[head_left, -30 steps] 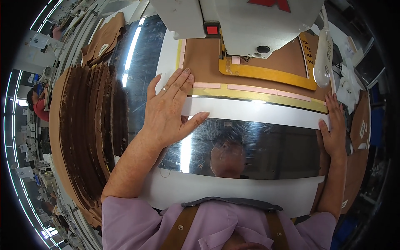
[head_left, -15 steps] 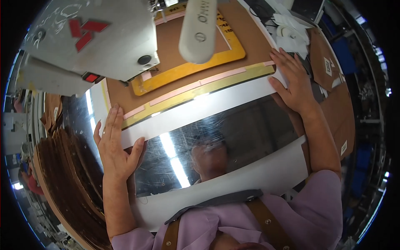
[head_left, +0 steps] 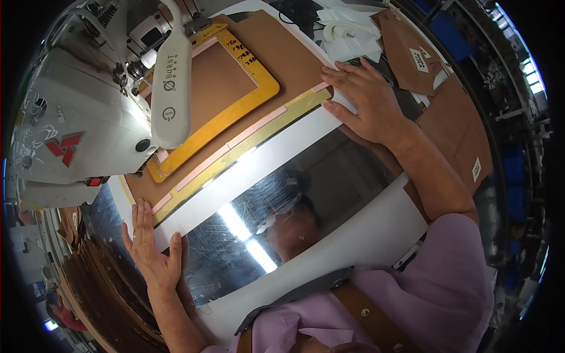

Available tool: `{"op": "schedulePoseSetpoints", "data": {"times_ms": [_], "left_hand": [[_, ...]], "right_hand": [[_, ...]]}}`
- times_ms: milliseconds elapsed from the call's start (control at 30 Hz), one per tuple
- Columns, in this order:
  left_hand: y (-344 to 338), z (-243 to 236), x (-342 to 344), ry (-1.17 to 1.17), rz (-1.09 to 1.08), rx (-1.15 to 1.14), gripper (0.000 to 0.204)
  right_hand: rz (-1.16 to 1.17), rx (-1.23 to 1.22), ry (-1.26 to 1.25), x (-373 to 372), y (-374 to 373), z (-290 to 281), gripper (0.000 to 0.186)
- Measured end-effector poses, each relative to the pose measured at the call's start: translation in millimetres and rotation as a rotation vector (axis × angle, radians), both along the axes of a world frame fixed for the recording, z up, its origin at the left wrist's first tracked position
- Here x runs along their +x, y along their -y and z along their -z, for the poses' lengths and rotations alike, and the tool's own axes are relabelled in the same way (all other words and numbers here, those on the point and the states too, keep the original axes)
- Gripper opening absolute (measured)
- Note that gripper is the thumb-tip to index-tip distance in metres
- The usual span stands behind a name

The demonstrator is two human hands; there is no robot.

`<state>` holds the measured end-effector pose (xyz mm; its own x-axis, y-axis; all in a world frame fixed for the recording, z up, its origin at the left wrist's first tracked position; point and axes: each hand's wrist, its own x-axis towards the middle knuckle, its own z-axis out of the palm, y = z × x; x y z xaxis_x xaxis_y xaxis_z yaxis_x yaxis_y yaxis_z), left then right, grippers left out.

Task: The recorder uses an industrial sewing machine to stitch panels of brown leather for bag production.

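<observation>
My left hand (head_left: 155, 263) lies at the near left corner of a brown sheet (head_left: 276, 65), fingers stretched out over its edge. At the near right corner, my right hand (head_left: 372, 109) rests with spread fingers. A yellow-green strip (head_left: 259, 132) bearing pink tape pieces (head_left: 257, 127) runs along the sheet's near edge between both hands. Under it shows a white sheet (head_left: 282, 144). On the brown sheet rests a yellow frame (head_left: 262, 88) with a rectangular opening, partly hidden by the machine.
A white sewing machine (head_left: 88, 129) with a long lamp (head_left: 171, 100) overhangs the left side. The shiny metal table (head_left: 353, 159) reflects lights. Brown pieces (head_left: 453, 141) lie at right, white rolled material (head_left: 350, 35) at the back, stacked brown pieces (head_left: 109, 288) at left.
The view has turned, so the machine, frame and sheet appear farther left and more tilted. Both hands stay on the sheet's near corners.
</observation>
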<state>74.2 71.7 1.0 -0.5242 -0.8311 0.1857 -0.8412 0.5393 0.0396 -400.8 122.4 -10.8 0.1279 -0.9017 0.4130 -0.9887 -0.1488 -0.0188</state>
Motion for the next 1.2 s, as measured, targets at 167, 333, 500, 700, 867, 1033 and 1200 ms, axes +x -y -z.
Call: {"op": "schedulePoseSetpoints", "data": {"times_ms": [167,333,500,700,867,1033,1200], "left_hand": [[1.2,1.6,1.0,-0.014,-0.001,-0.004,0.074],[-0.8,-1.0,1.8,-0.001,-0.021,-0.020,0.072],[-0.3,1.2,5.7,-0.022,0.001,-0.040,0.068],[0.2,2.2,1.2,-0.039,0.003,-0.100,0.063],[-0.4,5.6,6.3,-0.075,0.013,-0.191,0.045],[-1.9,9.1,14.8,-0.064,0.029,-0.284,0.035],[-14.5,-5.2,10.8,0.118,0.061,-0.388,0.028]], "right_hand": [[0.003,-0.042,-0.015,0.2,0.1,1.0,0.046],[0.004,-0.024,-0.013,1.5,0.4,0.8,0.045],[-0.006,-0.073,-0.055,3.6,2.9,2.1,0.044],[-0.008,-0.091,-0.051,-2.2,0.1,0.0,0.041],[0.009,-0.126,-0.032,-4.2,-0.9,6.4,0.040],[-0.006,-0.176,0.004,0.3,4.7,14.6,0.040],[-0.011,-0.151,0.076,-13.7,-15.3,-20.0,0.035]]}}
